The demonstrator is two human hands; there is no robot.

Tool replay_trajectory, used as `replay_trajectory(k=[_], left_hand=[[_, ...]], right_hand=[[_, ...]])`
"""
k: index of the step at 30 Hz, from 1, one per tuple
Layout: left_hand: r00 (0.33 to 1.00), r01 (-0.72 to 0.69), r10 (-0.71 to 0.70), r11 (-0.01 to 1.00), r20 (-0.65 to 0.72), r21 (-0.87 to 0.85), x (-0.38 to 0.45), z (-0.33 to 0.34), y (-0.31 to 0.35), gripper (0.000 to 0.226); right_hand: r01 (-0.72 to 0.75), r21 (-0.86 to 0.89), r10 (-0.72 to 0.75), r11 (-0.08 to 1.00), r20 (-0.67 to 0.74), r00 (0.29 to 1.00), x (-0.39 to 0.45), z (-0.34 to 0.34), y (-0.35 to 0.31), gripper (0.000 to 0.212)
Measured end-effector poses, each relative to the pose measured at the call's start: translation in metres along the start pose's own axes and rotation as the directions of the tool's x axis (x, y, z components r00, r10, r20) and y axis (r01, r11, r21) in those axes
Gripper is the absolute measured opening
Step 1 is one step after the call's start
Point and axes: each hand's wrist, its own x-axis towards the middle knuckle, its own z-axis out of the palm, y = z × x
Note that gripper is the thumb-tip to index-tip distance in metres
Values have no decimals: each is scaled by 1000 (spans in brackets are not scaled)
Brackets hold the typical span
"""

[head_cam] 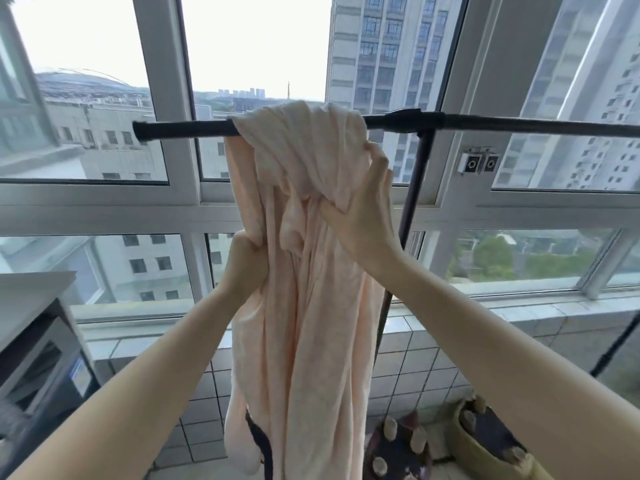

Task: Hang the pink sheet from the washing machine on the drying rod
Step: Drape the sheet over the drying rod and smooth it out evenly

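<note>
The pink sheet (304, 306) is draped in a bunched fold over the black drying rod (519, 124), which runs across the window at head height. The sheet hangs down almost to the floor. My left hand (244, 265) grips a fold on the sheet's left side, below the rod. My right hand (365, 206) holds the bunched cloth higher up on the right, thumb pressed into the folds and fingers curled around the edge. The washing machine (38, 368) stands at the lower left, partly out of frame.
The rod's upright pole (408, 216) drops just right of the sheet. Large windows (104, 98) and a tiled ledge (485, 323) lie behind. Slippers (398, 445) and a yellow-green basin (485, 441) sit on the floor at the lower right.
</note>
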Motion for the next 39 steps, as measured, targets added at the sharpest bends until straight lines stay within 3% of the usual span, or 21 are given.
replay_trajectory(k=[5,8,12,18,22,25,27,30,33,35,39], left_hand=[[1000,-2,2,1000,-26,-4,-8,2,1,21],[1000,7,-7,1000,-20,-11,-9,4,0,24],[1000,-11,11,1000,-11,29,-9,-2,-3,24],[997,-50,49,999,57,5,-9,-10,-13,33],[996,32,-35,999,88,28,-15,-18,-29,36],[991,55,-55,998,125,4,-18,-27,-43,31],[987,80,-77,997,140,-21,-19,-32,-46,31],[979,100,-88,993,185,-57,-22,-37,-42,29],[958,127,-93,986,273,-110,-22,-40,-40,27],[944,137,-90,982,318,-128,-18,-43,-43,30],[922,143,-71,976,380,-165,-10,-50,-45,29]], right_hand=[[-166,-16,167,986,116,979,-40,21,7,101],[-219,76,212,973,95,973,-53,28,9,87],[-158,129,151,979,68,986,-53,25,11,62],[-63,160,66,985,-10,998,-44,22,-3,51],[-9,62,18,998,-137,990,-17,23,-15,54],[-35,-93,18,995,-184,983,-9,20,-20,63],[-42,-96,23,994,-190,981,-21,26,-23,79],[-188,25,190,982,-104,976,-65,53,-19,112],[-356,-41,354,934,-42,934,-103,81,-18,124],[-425,-85,418,901,-83,904,-113,91,-18,118],[-521,-203,488,829,-194,851,-112,90,-13,65]])
